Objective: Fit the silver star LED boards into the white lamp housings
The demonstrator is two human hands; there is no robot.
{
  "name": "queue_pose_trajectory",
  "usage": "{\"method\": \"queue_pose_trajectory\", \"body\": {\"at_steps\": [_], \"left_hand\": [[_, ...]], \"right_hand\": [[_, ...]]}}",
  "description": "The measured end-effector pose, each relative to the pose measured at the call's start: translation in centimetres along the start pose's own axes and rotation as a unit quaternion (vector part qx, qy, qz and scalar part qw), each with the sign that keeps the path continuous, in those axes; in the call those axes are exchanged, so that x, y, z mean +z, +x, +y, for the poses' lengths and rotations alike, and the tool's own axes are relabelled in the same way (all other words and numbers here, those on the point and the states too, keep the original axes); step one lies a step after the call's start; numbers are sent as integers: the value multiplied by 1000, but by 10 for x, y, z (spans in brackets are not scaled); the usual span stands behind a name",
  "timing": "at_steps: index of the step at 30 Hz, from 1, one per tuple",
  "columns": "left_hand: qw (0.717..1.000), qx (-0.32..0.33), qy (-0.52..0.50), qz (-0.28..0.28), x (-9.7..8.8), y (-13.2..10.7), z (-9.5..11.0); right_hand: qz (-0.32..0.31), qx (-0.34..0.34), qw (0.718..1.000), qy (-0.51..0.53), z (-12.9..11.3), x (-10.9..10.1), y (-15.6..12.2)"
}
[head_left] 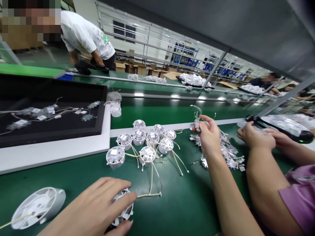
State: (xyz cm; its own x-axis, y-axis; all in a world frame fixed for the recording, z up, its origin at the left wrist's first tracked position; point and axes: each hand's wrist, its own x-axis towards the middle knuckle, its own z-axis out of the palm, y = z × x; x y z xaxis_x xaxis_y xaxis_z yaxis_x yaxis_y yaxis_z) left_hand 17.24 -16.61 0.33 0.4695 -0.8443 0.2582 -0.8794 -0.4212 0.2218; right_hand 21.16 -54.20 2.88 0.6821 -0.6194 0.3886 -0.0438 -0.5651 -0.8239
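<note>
My left hand (98, 205) rests at the front of the bench with its fingers curled over a round white housing (126, 207), which has a star-shaped plate in it and a yellow-white lead running to the right. My right hand (209, 134) is raised over a pile of star-shaped silvery plates with wires (230, 149). Between its thumb and fingers it pinches a star-shaped plate with wires (197, 124), partly hidden by the fingers. Several round white housings with labelled star plates (147, 154) stand grouped between my hands. Another housing (39, 207) lies at the front left.
A black tray with a white rim (105, 131) holds star plates at the left. A co-worker's hands (257, 136) are close on my right. Behind runs a green belt (157, 109). A slanted metal post (280, 98) and an overhead shelf (221, 26) stand above.
</note>
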Motion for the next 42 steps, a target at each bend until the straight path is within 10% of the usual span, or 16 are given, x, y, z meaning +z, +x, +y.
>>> {"method": "queue_pose_trajectory", "body": {"at_steps": [5,9,14,17,27,35,42], "left_hand": [[993,-70,-55,74,-12,5,8],[976,-166,-126,55,-27,8,16],[931,-185,-290,119,-30,14,20],[912,-166,-334,171,-28,16,19],[943,-114,-163,267,-28,12,16],[950,-42,-52,304,-16,13,10],[945,-111,-162,260,-14,12,16]], "right_hand": [[-131,-67,980,131,-51,30,-64],[-271,-196,911,243,-83,47,-125],[-272,-407,830,268,-86,55,-155],[-239,-447,834,220,-83,57,-154],[-295,-349,869,191,-84,47,-145],[-527,-91,826,177,-104,42,-158],[-575,53,783,232,-105,42,-156]]}}
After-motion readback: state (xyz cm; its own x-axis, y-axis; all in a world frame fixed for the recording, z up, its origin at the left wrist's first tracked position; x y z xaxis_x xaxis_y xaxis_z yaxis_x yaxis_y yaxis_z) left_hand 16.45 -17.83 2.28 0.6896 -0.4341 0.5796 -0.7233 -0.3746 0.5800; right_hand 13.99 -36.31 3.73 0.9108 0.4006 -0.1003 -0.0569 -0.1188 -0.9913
